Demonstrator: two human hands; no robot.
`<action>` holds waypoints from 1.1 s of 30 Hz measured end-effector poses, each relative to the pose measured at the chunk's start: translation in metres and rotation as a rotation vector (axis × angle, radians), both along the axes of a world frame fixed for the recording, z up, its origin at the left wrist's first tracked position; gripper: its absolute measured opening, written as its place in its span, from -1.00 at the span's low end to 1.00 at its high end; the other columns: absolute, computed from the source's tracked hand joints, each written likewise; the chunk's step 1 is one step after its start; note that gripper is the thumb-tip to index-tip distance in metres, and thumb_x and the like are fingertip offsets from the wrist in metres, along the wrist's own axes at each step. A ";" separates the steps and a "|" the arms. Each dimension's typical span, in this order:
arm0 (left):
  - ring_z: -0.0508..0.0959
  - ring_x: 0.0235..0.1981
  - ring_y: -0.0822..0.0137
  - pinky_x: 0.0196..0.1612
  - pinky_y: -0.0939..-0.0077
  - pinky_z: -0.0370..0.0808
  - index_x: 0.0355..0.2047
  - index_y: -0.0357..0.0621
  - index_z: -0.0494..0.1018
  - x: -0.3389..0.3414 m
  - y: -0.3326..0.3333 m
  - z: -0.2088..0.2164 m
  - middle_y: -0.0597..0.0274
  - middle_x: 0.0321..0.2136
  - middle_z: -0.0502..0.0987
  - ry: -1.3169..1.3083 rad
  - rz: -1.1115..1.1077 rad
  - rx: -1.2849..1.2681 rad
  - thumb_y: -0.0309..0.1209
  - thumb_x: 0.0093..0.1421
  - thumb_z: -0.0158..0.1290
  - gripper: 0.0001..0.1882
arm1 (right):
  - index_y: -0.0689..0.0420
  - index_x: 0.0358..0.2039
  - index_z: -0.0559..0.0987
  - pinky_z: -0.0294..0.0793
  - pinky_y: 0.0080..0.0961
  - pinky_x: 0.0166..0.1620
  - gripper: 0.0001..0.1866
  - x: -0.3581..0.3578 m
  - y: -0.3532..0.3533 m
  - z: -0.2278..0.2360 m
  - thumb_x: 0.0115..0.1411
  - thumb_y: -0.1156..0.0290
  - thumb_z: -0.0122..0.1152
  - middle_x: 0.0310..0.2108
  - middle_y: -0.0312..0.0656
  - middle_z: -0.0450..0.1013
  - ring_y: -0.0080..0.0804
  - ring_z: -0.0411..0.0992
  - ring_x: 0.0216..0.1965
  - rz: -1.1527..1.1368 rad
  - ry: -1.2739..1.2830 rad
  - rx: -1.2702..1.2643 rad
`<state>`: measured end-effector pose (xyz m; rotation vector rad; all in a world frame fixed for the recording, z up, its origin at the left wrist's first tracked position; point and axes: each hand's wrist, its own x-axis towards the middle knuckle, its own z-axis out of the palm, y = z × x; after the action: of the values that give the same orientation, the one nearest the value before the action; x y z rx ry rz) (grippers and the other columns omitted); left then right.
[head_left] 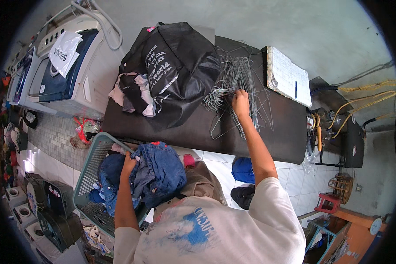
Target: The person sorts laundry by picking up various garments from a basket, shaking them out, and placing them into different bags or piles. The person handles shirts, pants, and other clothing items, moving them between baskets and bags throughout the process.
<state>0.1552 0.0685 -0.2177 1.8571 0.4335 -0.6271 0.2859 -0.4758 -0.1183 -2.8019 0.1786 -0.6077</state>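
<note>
Wire hangers (pixel 235 72) heaped on dark padded table (pixel 282 132), just right of black bag (pixel 187 61). Your right hand (pixel 240 104) among them, fingers narrowed; whether they grip wire, cannot tell. Your left hand (pixel 128 163) closed on denim garment (pixel 160 169) at basket (pixel 84 174), probably to hold it ready while right works separately. Bag crowds heap from left; overlapping wires look likeliest hindrance. Open notebook (pixel 286 72) with pen (pixel 296 90) lies right of heap. Blue bundle (pixel 243 170) on floor, near table's edge.
</note>
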 end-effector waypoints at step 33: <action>0.40 -0.20 -0.05 -0.18 0.24 0.34 -0.35 -0.32 0.45 -0.111 0.055 -0.017 -0.12 -0.30 0.43 -0.298 -0.087 0.600 -0.14 -0.24 0.28 -0.46 | 0.01 -0.02 0.44 0.41 -0.33 -0.12 -0.60 -0.025 -0.191 0.087 0.10 0.55 -0.02 -0.18 -0.10 0.44 -0.13 0.43 -0.14 -0.202 -0.182 -0.078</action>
<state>0.0440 0.1233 -0.2351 2.5066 0.3670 -0.2771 0.2611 -0.6669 -0.0315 -2.8027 0.4131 -0.9310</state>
